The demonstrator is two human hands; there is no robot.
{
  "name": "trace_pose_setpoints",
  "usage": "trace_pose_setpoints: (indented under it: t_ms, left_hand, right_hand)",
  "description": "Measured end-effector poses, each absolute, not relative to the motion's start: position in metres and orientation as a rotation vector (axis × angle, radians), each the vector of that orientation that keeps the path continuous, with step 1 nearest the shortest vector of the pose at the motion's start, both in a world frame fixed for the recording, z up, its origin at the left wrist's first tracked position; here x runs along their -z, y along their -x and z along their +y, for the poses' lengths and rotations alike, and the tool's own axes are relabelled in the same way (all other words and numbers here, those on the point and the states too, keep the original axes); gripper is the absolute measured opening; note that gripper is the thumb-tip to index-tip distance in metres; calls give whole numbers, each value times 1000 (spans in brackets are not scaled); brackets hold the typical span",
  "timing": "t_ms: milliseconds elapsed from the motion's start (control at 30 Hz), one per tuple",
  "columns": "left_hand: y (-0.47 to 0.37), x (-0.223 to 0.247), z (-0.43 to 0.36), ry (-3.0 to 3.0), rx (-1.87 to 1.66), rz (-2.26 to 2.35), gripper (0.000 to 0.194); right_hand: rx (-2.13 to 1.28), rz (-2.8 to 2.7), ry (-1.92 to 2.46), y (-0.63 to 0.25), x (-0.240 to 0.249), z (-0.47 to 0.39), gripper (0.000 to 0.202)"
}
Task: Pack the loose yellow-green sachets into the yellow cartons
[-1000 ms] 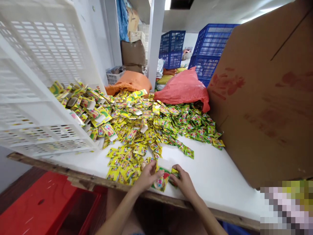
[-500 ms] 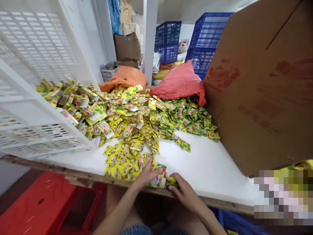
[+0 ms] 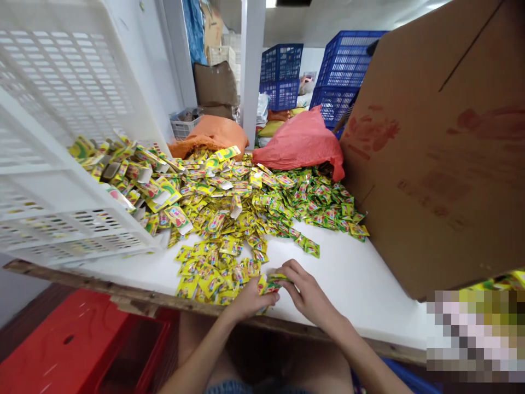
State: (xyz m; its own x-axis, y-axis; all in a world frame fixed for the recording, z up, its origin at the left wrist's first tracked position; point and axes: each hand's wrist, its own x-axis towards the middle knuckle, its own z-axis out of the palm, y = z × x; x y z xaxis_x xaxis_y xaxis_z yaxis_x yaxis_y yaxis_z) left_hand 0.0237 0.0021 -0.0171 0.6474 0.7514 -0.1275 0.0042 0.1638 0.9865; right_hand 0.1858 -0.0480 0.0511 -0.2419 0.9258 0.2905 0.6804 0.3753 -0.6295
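Note:
At the table's front edge my left hand is closed around a small yellow candy box, mostly covered by the fingers. My right hand pinches small green-yellow sachets against the box's open end; whether they are partly inside I cannot tell. Just left of the box lie loose yellow sachets. Farther back, green sachets spread to the right. Several empty-looking printed boxes with open flaps are heaped at the left, spilling from a white plastic crate tipped on its side.
A large cardboard carton stands on the right. Orange and red sacks lie behind the heap. Blue crates are stacked in back. Below the wooden table edge is a red stool.
My right hand has lifted and moved up to the box with the sachets. The box has tilted in my left hand. The view has shifted slightly.

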Motion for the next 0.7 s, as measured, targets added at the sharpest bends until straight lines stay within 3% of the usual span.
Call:
trace_pose_setpoints:
  t_ms: [400,533,633,700]
  left_hand:
    - [-28,25,2,-1402,-638,699,19]
    - [-27,25,3,-1436,-678,708,25]
    - [-25,24,5,-1399,-687,690,25]
    - [-24,24,6,-1332,-661,660,26]
  right_hand:
    - [-271,-2284,1908,-176,-63,-32,20]
    - [-273,-2356,1792,-165,-65,-30,23]
    - [-491,-2194,1598,-167,-66,-29,31]
    - [-628,-1995,1511,-173,-64,-27,24]
